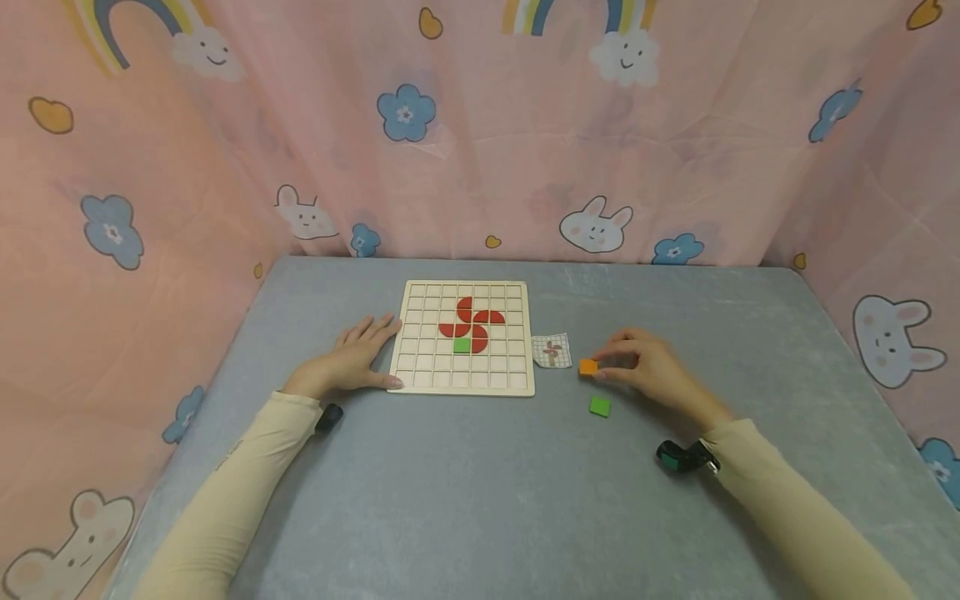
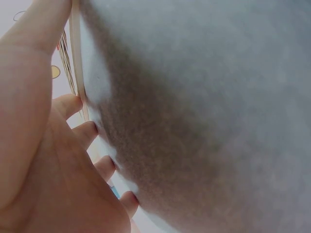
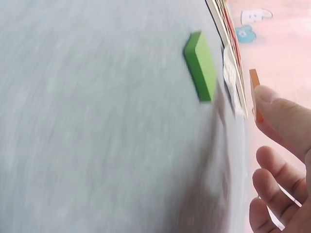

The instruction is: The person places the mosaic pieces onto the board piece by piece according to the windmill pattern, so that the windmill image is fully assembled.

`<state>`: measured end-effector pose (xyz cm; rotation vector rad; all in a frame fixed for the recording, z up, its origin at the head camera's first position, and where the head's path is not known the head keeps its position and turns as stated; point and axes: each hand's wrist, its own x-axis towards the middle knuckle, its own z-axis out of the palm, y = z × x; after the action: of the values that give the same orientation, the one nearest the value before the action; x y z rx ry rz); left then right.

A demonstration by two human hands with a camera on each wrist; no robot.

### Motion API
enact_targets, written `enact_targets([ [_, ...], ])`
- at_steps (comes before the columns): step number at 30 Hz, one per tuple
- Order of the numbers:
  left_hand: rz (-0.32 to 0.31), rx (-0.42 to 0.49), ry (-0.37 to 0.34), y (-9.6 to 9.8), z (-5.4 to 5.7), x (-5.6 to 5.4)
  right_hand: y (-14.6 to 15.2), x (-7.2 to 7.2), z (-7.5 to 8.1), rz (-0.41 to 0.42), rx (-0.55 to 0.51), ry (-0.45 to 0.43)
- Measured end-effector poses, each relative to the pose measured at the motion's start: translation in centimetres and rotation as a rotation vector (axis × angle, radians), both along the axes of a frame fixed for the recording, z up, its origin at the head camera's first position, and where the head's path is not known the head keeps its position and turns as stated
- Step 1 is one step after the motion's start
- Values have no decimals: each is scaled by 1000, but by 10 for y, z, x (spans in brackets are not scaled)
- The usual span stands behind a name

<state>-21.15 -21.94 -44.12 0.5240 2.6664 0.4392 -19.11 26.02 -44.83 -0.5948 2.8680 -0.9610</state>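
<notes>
A wooden grid board [image 1: 427, 381] lies on the grey table, bearing several red curved tiles [image 1: 491, 317] in a pinwheel and one green square tile [image 1: 461, 345] just below them. My left hand [image 1: 351, 358] rests at the board's left edge, fingers spread and straight; the left wrist view shows fingertips [image 2: 86, 131] touching the table beside the board. To the right of the board, my right hand [image 1: 652, 375] pinches an orange square tile [image 1: 588, 367] between thumb and finger, held above the table in the right wrist view. A loose green square tile [image 1: 600, 407] lies just below that hand.
A small paper card [image 1: 552, 351] printed with a grid and a pinwheel figure lies against the board's right edge. Dark wrist-worn devices [image 1: 678, 457] sit at both wrists. A pink patterned curtain [image 1: 480, 167] hangs behind the table [image 1: 465, 500] and along both sides.
</notes>
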Motion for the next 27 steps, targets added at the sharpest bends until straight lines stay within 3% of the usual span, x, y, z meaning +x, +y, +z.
enact_targets([
  [6, 1, 1, 2, 0, 0, 0, -17, -3, -2, 24, -9, 24],
  [19, -6, 0, 3, -1, 1, 1, -61, -5, -4, 39, -38, -35],
  [27, -3, -3, 5, -1, 0, 0, -90, -6, -7, 72, -90, -3],
])
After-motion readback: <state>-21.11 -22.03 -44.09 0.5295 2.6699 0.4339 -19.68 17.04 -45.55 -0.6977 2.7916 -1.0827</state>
